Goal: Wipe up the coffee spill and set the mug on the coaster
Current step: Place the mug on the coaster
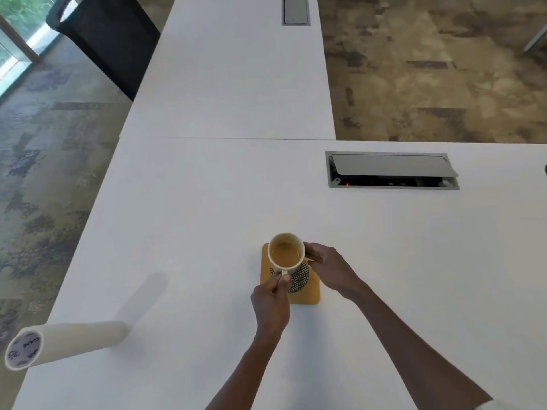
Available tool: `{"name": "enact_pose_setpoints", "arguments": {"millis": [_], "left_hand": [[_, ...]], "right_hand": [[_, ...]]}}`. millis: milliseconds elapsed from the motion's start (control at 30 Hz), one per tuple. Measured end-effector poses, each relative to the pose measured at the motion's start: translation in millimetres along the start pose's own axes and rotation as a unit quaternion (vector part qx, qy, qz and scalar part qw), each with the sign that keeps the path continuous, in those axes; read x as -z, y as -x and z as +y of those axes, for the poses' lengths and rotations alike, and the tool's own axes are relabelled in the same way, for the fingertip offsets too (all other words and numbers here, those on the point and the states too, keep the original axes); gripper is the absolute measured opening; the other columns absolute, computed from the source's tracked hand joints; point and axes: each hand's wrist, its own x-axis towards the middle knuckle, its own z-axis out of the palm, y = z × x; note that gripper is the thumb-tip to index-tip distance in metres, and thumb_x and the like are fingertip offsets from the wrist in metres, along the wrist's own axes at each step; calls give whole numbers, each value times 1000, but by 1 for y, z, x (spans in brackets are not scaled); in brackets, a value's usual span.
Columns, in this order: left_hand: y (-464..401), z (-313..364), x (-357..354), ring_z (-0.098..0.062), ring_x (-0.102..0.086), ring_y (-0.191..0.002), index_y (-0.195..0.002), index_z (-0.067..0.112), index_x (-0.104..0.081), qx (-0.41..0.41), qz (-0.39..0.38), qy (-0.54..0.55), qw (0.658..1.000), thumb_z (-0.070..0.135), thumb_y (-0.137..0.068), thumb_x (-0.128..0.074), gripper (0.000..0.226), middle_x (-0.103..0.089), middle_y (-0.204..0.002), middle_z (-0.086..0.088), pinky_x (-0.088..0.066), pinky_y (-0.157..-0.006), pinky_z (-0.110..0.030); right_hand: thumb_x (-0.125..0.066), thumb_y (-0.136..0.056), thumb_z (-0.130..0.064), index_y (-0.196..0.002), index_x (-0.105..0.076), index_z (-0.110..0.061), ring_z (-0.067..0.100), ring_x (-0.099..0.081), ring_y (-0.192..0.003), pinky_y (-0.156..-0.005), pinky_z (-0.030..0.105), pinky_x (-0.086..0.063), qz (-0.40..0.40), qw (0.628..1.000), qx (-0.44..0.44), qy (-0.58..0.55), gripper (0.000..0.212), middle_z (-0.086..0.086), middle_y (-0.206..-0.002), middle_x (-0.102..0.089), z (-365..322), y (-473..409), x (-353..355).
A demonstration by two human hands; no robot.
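Mug (pixel 286 254), cream, part-filled with light brown coffee, over the mustard coaster (pixel 307 295) near the middle of the worktop (pixel 189 220), toward its near edge; whether its base touches the coaster cannot be told. Handle faces the near edge. Left hand (pixel 270 303): fingers pinched closed on the handle. Right hand (pixel 328 266): fingers curled loosely at the mug's right side, tips touching or just beside the wall, thumb over the coaster's right part; grip cannot be told. Coaster: square, rounded corners, with a dark woven-pattern round patch at its centre, partly hidden by the mug. Roll (pixel 63 341): pale cylinder with a printed end cap, standing at the near-left corner of the worktop, well apart from the mug. Cable box (pixel 392 170): grey, lid part-raised, set into the worktop toward its far right. Second cable box (pixel 295 10): closed, on the adjoining white surface beyond the far edge. Chair (pixel 109 39): black, at the left of that surface. Floor (pixel 438 72): mottled brown carpet.
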Motion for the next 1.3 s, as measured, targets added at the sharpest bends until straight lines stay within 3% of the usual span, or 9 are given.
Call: {"name": "enact_pose_setpoints", "arguments": {"millis": [167,267,433,600,1067,1200,1300], "left_hand": [[6,-9,-3,-6,-33,-51,-74,7,-69,5,6,-9,1000,24,-98,-62,30,-39,-45,14,-29,-54,-23],[9,-13,-3,-9,-29,-54,-75,-2,-65,3,11,-16,1000,24,-98,-62,35,-35,-51,11,-27,-56,-28],[11,-21,-2,-11,-31,-55,-71,-1,-62,4,-3,-28,1000,23,-98,-61,36,-39,-55,3,-28,-55,-27],[10,-22,-1,-8,-28,-49,-62,6,-53,-6,-19,-43,999,22,-99,-62,41,-32,-49,12,-25,-52,-22],[12,-15,1,-7,-33,-46,-66,0,-57,20,-33,-75,996,25,-99,-60,42,-37,-44,13,-27,-47,-15],[8,-13,8,-12,-43,-58,-69,2,-61,42,-40,-80,995,29,-101,-55,42,-52,-58,0,-33,-57,-24],[3,-11,23,-20,-59,-77,-83,12,-72,37,3,-101,994,25,-104,-47,35,-68,-79,-7,-39,-70,-30]], "right_hand": [[-40,-82,16,-131,-60,-23,3,-57,-123,-110,36,-44,-8,1000,-2,9,66,-10,-129,-65,7,6,-1],[-41,-82,16,-132,-58,-24,1,-55,-124,-110,35,-43,-8,1000,-11,15,67,-12,-129,-64,11,7,-4],[-42,-84,13,-132,-58,-23,2,-56,-123,-109,35,-45,-10,1000,-17,19,62,-11,-129,-65,18,9,-6],[-43,-85,13,-133,-58,-23,0,-56,-122,-108,32,-45,-7,1000,-15,18,62,-11,-128,-65,20,13,-5],[-42,-82,11,-131,-60,-26,2,-57,-122,-106,29,-45,-5,1000,-9,25,63,-12,-127,-66,13,21,-5],[-41,-82,7,-123,-65,-26,5,-60,-117,-103,31,-47,8,999,-15,49,58,-11,-121,-69,12,18,-4],[-39,-89,-2,-123,-63,-20,18,-63,-103,-92,37,-50,43,992,-22,114,45,-1,-114,-71,13,15,-5]]}}
